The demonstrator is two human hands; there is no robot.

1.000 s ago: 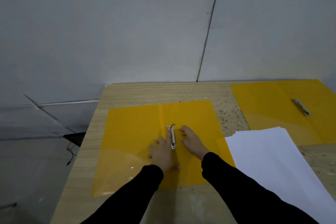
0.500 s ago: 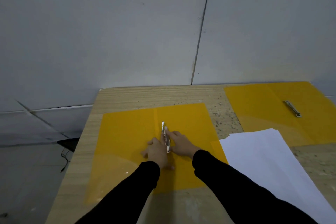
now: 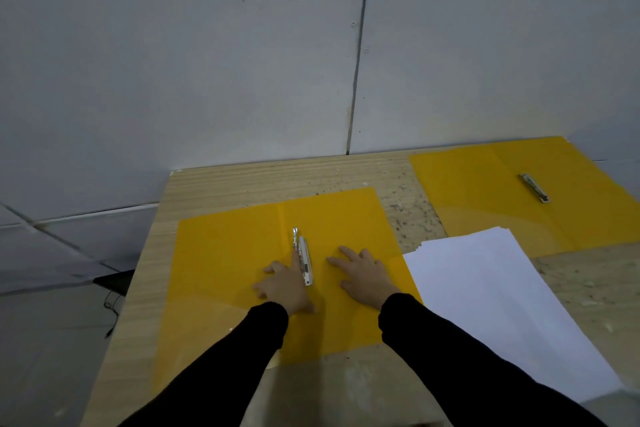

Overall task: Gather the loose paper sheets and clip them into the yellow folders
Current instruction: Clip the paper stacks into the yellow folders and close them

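Observation:
A yellow folder (image 3: 225, 260) lies spread flat in front of me on the wooden table (image 3: 242, 180). Its metal clip (image 3: 304, 258) runs along the centre fold, with its far lever raised. My left hand (image 3: 285, 282) rests flat on the folder, the forefinger lying against the clip's left side. My right hand (image 3: 363, 274) lies flat and open on the folder's right half, a little apart from the clip. A stack of white paper sheets (image 3: 491, 295) lies to the right, overlapping the folder's edge. A second yellow folder (image 3: 485, 191) with a flat clip (image 3: 535, 187) lies at the far right.
A grey panelled wall (image 3: 242, 62) stands right behind the table's far edge. The table's left edge drops to a grey floor with a dark cable (image 3: 112, 302) on it. Bare speckled wood shows between the two folders.
My right hand has drawn back from the clip to the right and now lies flat on the folder. The clip's lever stands raised. My left hand stays beside the clip.

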